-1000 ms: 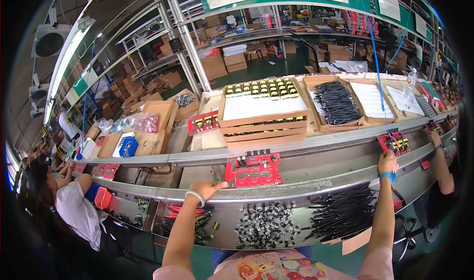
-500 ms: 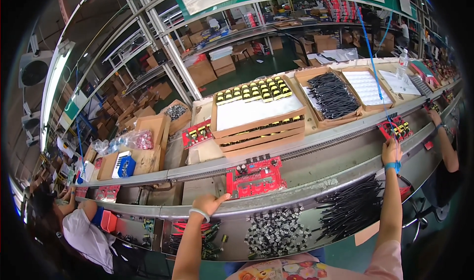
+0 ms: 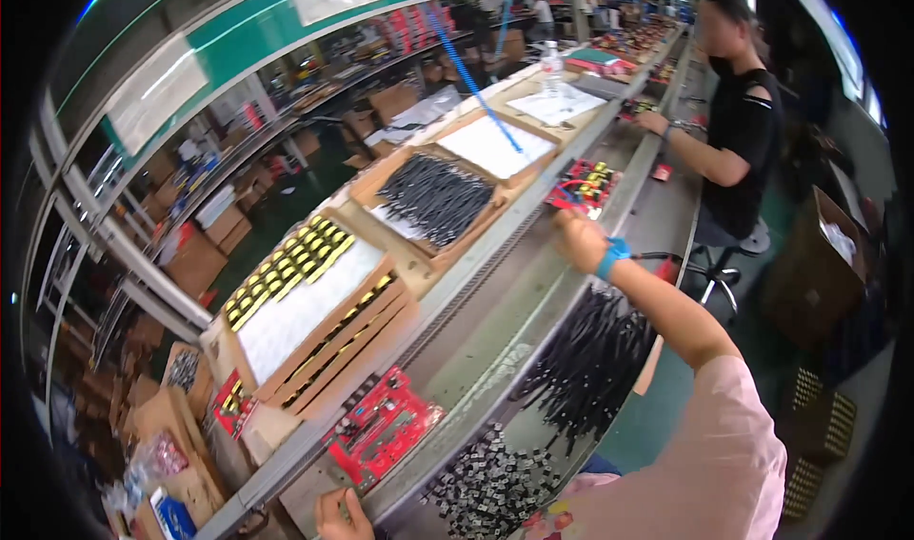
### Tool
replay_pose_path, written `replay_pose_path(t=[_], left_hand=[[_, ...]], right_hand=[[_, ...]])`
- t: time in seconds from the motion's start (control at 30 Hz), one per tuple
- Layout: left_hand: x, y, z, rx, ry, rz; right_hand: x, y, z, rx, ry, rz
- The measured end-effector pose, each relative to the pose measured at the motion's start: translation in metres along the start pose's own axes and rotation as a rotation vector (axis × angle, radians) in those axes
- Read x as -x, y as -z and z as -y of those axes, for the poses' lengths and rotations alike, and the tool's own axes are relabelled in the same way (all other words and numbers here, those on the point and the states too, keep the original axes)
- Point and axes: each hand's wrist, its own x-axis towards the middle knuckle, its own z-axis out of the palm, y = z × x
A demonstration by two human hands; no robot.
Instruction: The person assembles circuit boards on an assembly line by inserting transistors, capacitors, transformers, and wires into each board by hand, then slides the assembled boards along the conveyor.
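A red circuit board lies in the metal channel of the line, with black parts along its far edge. My left hand is just below its near corner, fingers loosely bent and apart, with nothing seen in them. Farther along the channel sits a second red circuit board, carrying yellow-and-black transformers and red wires. My right hand, below a blue wristband, reaches to that board's near edge. Its fingers are smeared by motion, so whether they grip the board cannot be told.
Stacked cardboard trays hold yellow-and-black transformers. Beyond are a box of black cables and a white-lined tray. Nearer me, black cables and small components fill a trough. A co-worker sits at the right.
The view has swung to the right, bringing the co-worker into sight. My left hand has dropped toward the lower edge of the picture; my right hand stays by the farther board.
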Motion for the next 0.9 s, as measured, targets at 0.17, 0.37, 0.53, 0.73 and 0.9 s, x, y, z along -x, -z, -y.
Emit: replay_pose_path(t=[0.17, 0.37, 0.53, 0.73, 0.9], left_hand=[[0.023, 0.003, -0.054, 0.252, -0.474, 0.348], [0.036, -0.019, -0.067, -0.025, -0.607, 0.638], [0.034, -0.034, -0.051, -0.103, -0.567, 0.779], [0.035, -0.041, -0.036, 0.172, -0.423, 0.758], [0.034, -0.045, -0.026, 0.222, -0.445, 0.712]], right_hand=[[0.086, 0.100, 0.181, -0.513, 0.569, 0.555], [0.191, 0.052, 0.230, -0.275, 0.903, 0.723], [0.193, 0.014, 0.253, -0.298, 0.966, 0.624], [0.167, 0.004, 0.265, -0.286, 1.161, 0.741], [0.156, 0.005, 0.249, -0.536, 1.104, 0.751]])
